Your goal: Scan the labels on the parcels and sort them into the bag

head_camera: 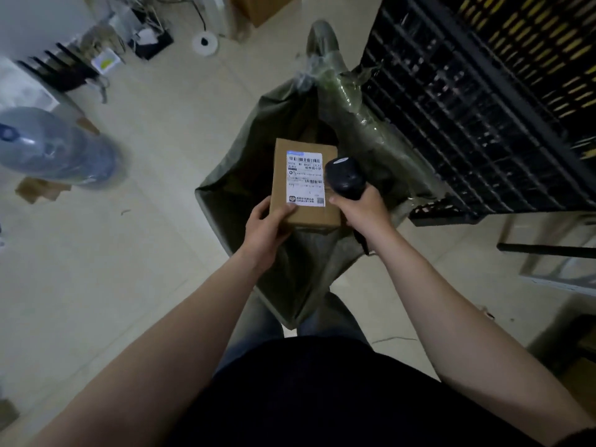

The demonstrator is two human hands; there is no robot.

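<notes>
Pale tiled floor (145, 253), dim lighting. Green bag (300, 279) stands open in front of the person, beside a black crate (467, 108). Left hand (267, 225) holds a cardboard parcel (280, 175) over the bag's mouth, fingers clamped on its near corner, thumb on top, white label (305, 179) facing up. Right hand (361, 211) has fingers wrapped round a black scanner (345, 179), its head just beside the label. Water bottle (54, 146) stands well to the left.

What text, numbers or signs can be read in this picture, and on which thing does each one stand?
"B531", faintly, on the white label of the cardboard box.
The rest of that label: too small and blurred to read.
Scanner and bag: no text visible.
</notes>
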